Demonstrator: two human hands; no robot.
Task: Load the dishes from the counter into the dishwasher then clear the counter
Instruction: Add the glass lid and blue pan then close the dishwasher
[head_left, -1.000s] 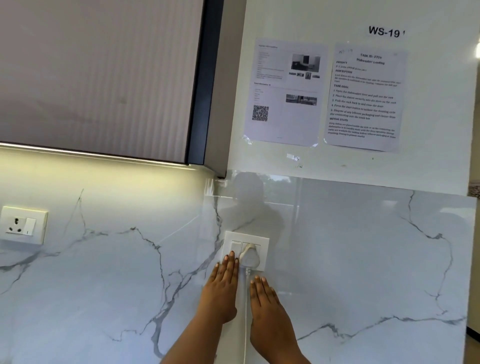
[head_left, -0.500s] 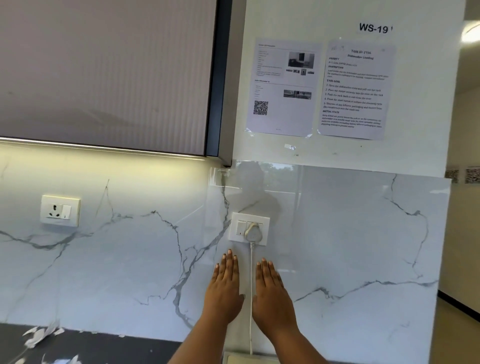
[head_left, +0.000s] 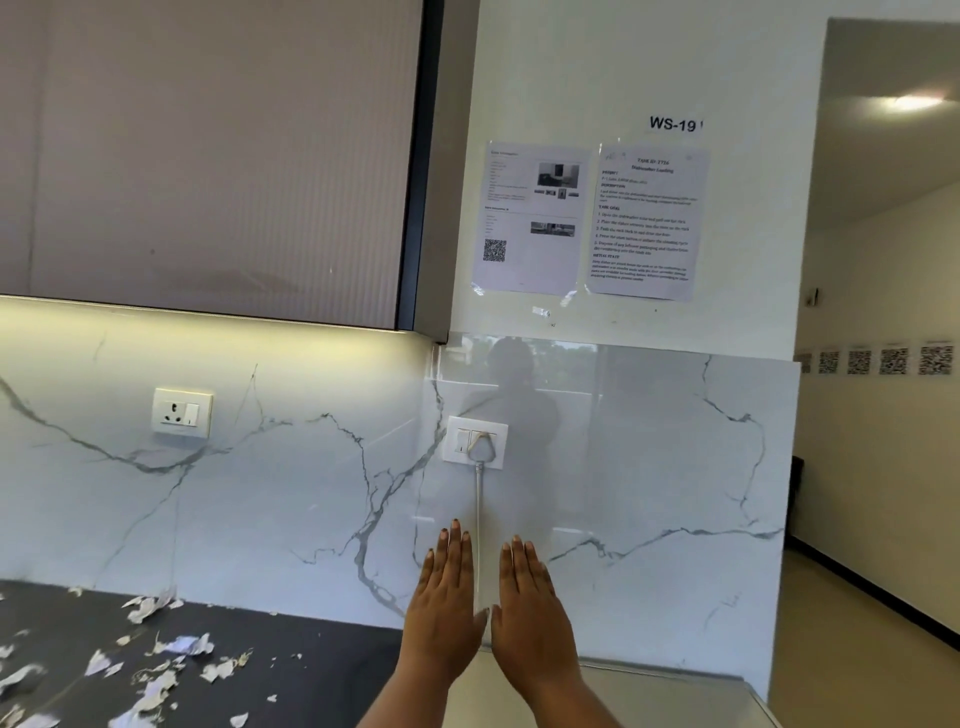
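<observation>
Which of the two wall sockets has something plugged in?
The right-hand socket: a white plug with a cord sits in it. The left-hand socket has none.

bare left hand (head_left: 445, 616) and right hand (head_left: 531, 621)

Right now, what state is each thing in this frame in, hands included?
Left hand: open, fingers straight, holding nothing.
Right hand: open, fingers straight, holding nothing.
White plug: seated in its wall socket, cord hanging down.
Spare socket: nothing plugged in.
Paper scraps: scattered over the dark counter.
Upper cabinet: closed.
Under-cabinet light: lit.
Printed sheets: taped to the wall.
</observation>
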